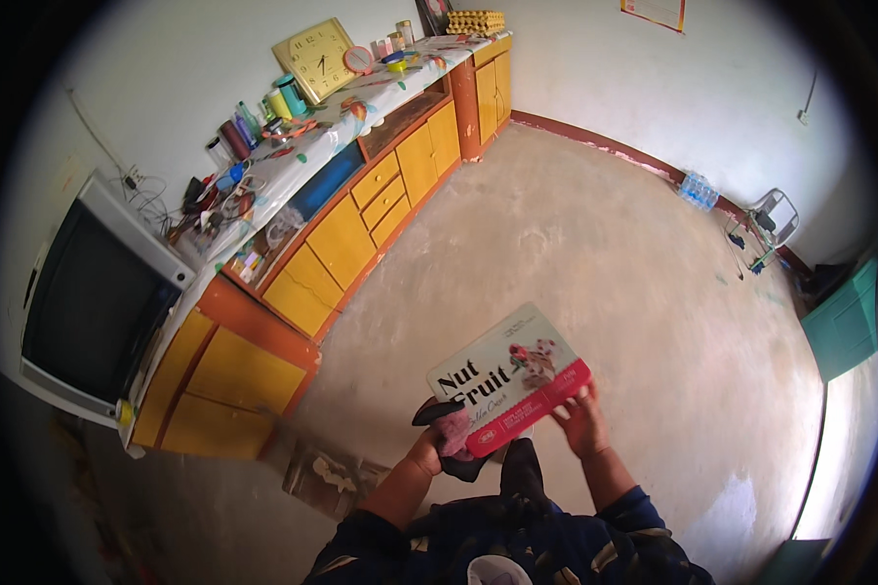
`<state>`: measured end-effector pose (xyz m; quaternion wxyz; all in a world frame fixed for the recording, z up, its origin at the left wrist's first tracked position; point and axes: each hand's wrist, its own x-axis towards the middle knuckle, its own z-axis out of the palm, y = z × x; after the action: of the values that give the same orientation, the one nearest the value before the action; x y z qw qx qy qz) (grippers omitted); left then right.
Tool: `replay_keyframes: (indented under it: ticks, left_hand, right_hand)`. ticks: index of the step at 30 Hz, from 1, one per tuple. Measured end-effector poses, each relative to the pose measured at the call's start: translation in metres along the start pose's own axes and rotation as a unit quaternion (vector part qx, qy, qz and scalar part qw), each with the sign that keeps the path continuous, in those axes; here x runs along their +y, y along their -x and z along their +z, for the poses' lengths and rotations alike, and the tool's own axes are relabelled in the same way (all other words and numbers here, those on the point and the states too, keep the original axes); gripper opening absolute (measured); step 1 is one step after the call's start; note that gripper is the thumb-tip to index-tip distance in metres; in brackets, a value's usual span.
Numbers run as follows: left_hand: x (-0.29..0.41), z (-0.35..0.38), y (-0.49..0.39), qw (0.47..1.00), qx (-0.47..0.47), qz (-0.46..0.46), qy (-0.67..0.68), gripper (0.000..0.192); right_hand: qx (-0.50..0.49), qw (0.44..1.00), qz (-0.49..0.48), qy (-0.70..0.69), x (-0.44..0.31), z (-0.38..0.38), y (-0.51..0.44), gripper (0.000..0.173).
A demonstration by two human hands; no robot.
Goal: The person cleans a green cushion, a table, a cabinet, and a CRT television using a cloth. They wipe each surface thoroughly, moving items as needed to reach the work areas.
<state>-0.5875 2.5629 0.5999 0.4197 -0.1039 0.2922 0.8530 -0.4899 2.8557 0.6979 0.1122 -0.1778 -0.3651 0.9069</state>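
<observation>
A flat rectangular box (512, 380), off-white with a red lower band and a nut and fruit picture, is held tilted in front of me. My left hand (429, 447) grips its left end together with a bunched pink and black cloth (452, 431). Around the lower right edge of the box, my right hand (584, 420) has its fingers closed on it. The undersides of the box and some fingertips are hidden.
A long orange and yellow cabinet (344, 252) runs along the left wall, bearing a television (102, 300), a square clock (320, 62), bottles and cables. Bottled water (698, 191) and a folding chair (774, 218) stand by the right wall. A dark flat piece (329, 475) lies low at left.
</observation>
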Motion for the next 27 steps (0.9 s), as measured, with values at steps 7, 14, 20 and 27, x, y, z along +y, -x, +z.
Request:
replay_keyframes:
  ticks: [7, 14, 20, 27]
  left_hand:
    - [0.084, 0.066, -0.119, 0.993, 0.082, 0.068, -0.054, 0.058]
    - [0.193, 0.125, -0.209, 0.971, 0.165, 0.113, -0.128, 0.065]
    - [0.306, 0.094, -0.303, 0.993, 0.096, 0.070, -0.018, 0.055]
    - [0.435, 0.034, -0.337, 0.981, 0.128, 0.070, 0.130, 0.038]
  right_hand:
    - [0.032, 0.967, 0.211, 0.138, 0.014, 0.065, -0.144, 0.071]
    - [0.026, 0.959, 0.249, 0.134, 0.000, 0.115, -0.314, 0.058]
    - [0.025, 0.961, 0.258, 0.097, 0.003, 0.162, -0.466, 0.046]
    - [0.088, 0.968, 0.228, 0.056, 0.029, 0.227, -0.690, 0.030]
